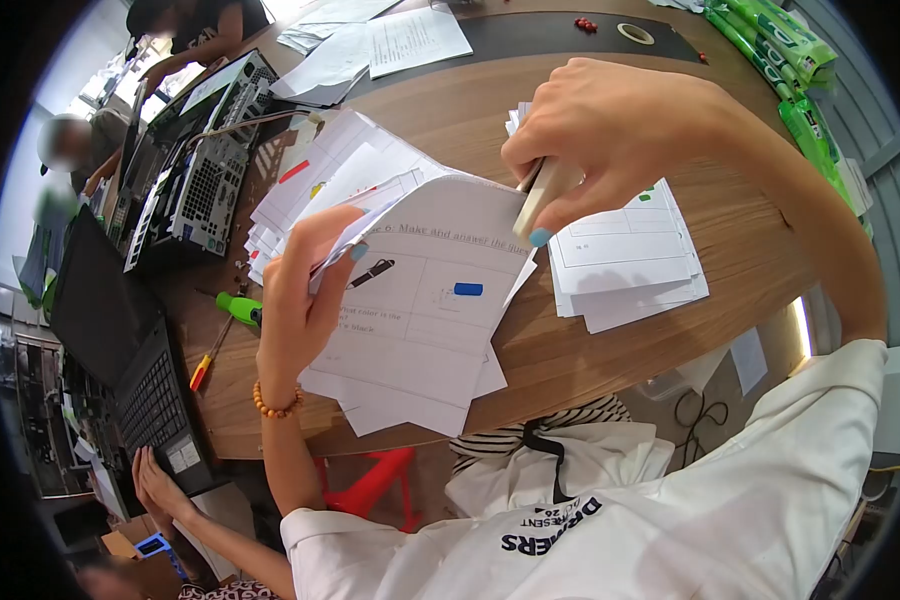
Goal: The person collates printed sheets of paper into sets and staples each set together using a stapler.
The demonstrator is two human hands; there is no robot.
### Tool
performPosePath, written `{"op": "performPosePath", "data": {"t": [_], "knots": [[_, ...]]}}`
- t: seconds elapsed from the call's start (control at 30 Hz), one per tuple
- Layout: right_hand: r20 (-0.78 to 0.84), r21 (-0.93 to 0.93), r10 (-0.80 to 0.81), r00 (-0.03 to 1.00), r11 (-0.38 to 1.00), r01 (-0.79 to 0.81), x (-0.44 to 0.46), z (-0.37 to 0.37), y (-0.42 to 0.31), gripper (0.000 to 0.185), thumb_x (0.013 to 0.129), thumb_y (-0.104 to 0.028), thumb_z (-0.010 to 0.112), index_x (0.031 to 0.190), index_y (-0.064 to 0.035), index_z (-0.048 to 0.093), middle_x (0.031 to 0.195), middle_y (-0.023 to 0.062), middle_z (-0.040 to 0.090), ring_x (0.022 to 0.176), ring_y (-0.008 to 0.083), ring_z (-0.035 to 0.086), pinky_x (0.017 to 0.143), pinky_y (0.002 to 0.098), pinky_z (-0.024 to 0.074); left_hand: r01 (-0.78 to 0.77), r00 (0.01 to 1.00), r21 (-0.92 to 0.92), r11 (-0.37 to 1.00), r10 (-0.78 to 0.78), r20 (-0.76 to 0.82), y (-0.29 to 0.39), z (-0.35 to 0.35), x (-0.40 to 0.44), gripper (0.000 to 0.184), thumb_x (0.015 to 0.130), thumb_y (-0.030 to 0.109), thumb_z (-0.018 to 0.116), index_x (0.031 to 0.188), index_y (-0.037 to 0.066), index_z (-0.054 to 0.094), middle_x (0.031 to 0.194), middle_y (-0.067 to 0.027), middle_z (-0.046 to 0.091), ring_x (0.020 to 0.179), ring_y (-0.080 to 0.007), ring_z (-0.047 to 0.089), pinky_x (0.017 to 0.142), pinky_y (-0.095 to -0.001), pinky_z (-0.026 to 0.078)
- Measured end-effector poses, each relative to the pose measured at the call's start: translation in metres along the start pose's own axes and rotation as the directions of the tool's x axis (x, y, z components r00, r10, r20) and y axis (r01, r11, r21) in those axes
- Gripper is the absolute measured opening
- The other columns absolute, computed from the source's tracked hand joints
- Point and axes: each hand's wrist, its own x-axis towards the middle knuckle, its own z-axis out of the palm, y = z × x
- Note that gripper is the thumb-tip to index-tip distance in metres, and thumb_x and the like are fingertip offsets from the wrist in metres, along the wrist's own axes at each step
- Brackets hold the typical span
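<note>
Printed sheets [420, 300] are held up over the table, their left edge pinched by my left hand [308, 290], which wears an orange bead bracelet. My right hand [590, 150] is closed around a pale stapler-like tool [548, 200], which meets the upper right corner of the sheets. Pictures of a black pen and a blue block show on the top sheet. Beneath and behind lies a loose pile of papers [355, 150]. To the right, under my right hand, rests another stack of papers [625, 265].
An open computer case [205, 160] and a laptop [150, 395] stand on the left, near a green tool [238, 308] and a screwdriver [202, 372]. A tape roll [635, 34] and green packages [780, 50] lie at the back. Other people are at the left.
</note>
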Motion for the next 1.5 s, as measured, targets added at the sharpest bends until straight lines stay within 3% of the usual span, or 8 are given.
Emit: {"op": "performPosePath", "data": {"t": [0.57, 0.77, 0.9, 1.03, 1.1, 1.2, 1.37, 1.5], "knots": [[-0.173, -0.087, -0.110, 0.979, 0.992, 0.096, 0.006, 0.025, 0.021, 0.034, 0.077, -0.039, 0.061, 0.067, -0.0060, 0.061, 0.052, 0.0020, 0.056, 0.051, 0.0170, 0.056, 0.047, 0.0307, 0.0416, 0.050, 0.998, 0.125, 0.991, -0.054, 0.026, -0.002, 0.000, -0.005, 0.028, 0.082, -0.003, 0.052, 0.110, 0.000, 0.049, 0.084, -0.0093, 0.061, 0.068, -0.0126, 0.058, 0.063, -0.0227, 0.045], [-0.291, 0.285, 0.141, 0.946, 0.957, -0.055, -0.056, -0.007, 0.030, 0.038, 0.080, -0.033, 0.062, 0.100, -0.0010, 0.057, 0.074, 0.0068, 0.060, 0.067, 0.0159, 0.057, 0.059, 0.0267, 0.0446, 0.303, 0.934, -0.249, 0.920, -0.338, -0.113, -0.005, 0.004, 0.009, 0.029, 0.086, 0.004, 0.051, 0.115, -0.001, 0.047, 0.098, -0.0070, 0.058, 0.077, -0.0117, 0.057, 0.069, -0.0233, 0.046], [-0.539, 0.274, 0.065, 0.840, 0.956, 0.102, -0.109, -0.015, 0.070, 0.030, 0.092, -0.029, 0.048, 0.099, -0.0021, 0.059, 0.075, 0.0034, 0.058, 0.061, 0.0083, 0.054, 0.049, 0.0199, 0.0417, 0.559, 0.689, -0.678, 0.477, -0.722, 0.060, 0.016, 0.009, 0.059, 0.033, 0.085, 0.013, 0.054, 0.115, 0.002, 0.047, 0.096, -0.0074, 0.057, 0.082, -0.0106, 0.056, 0.068, -0.0283, 0.049], [-0.639, 0.470, 0.318, 0.700, 0.882, 0.028, -0.133, -0.003, 0.068, 0.047, 0.088, -0.051, 0.046, 0.089, -0.0053, 0.058, 0.066, 0.0009, 0.056, 0.047, 0.0028, 0.043, 0.038, 0.0164, 0.0316, 0.732, 0.642, -0.506, 0.455, -0.709, 0.291, 0.010, 0.066, 0.106, 0.027, 0.085, 0.020, 0.056, 0.105, 0.004, 0.051, 0.078, -0.0002, 0.050, 0.071, -0.0077, 0.050, 0.060, -0.0254, 0.045], [-0.554, 0.667, 0.575, 0.602, 0.740, -0.093, -0.139, 0.013, 0.065, 0.032, 0.084, -0.028, 0.058, 0.100, -0.0005, 0.054, 0.079, 0.0017, 0.059, 0.068, 0.0130, 0.055, 0.061, 0.0252, 0.0448, 0.673, 0.703, -0.577, 0.463, -0.642, 0.306, -0.014, 0.119, 0.114, 0.030, 0.084, 0.021, 0.056, 0.107, 0.004, 0.049, 0.086, -0.0049, 0.053, 0.080, -0.0120, 0.053, 0.067, -0.0300, 0.047], [-0.603, 0.453, 0.281, 0.746, 0.891, 0.030, -0.129, 0.050, 0.079, 0.026, 0.083, -0.021, 0.058, 0.101, -0.0016, 0.055, 0.083, 0.0037, 0.059, 0.072, 0.0146, 0.056, 0.066, 0.0247, 0.0452, 0.795, 0.589, -0.443, 0.415, -0.706, 0.395, -0.017, 0.146, 0.118, 0.039, 0.085, 0.022, 0.056, 0.116, 0.001, 0.044, 0.103, -0.0127, 0.054, 0.092, -0.0190, 0.055, 0.076, -0.0319, 0.047], [-0.273, 0.408, 0.447, 0.852, 0.855, -0.319, -0.129, 0.104, 0.029, 0.038, 0.076, -0.014, 0.063, 0.112, -0.0049, 0.053, 0.106, 0.0129, 0.057, 0.101, 0.0228, 0.055, 0.088, 0.0343, 0.0408, 0.144, 0.985, 0.194, 0.970, -0.123, -0.119, -0.017, 0.113, 0.089, 0.050, 0.081, 0.021, 0.060, 0.117, -0.007, 0.041, 0.107, -0.0218, 0.053, 0.105, -0.0325, 0.049, 0.091, -0.0379, 0.036], [-0.310, 0.201, 0.244, 0.919, 0.962, -0.187, -0.130, 0.140, 0.027, 0.050, 0.071, -0.015, 0.066, 0.117, -0.0047, 0.048, 0.120, 0.0126, 0.052, 0.120, 0.0248, 0.042, 0.105, 0.0437, 0.0245, 0.152, 0.936, 0.459, 0.875, -0.277, 0.218, 0.048, 0.028, 0.034, 0.056, 0.074, 0.025, 0.067, 0.116, -0.003, 0.041, 0.109, -0.0172, 0.050, 0.100, -0.0324, 0.048, 0.087, -0.0376, 0.035]]}}
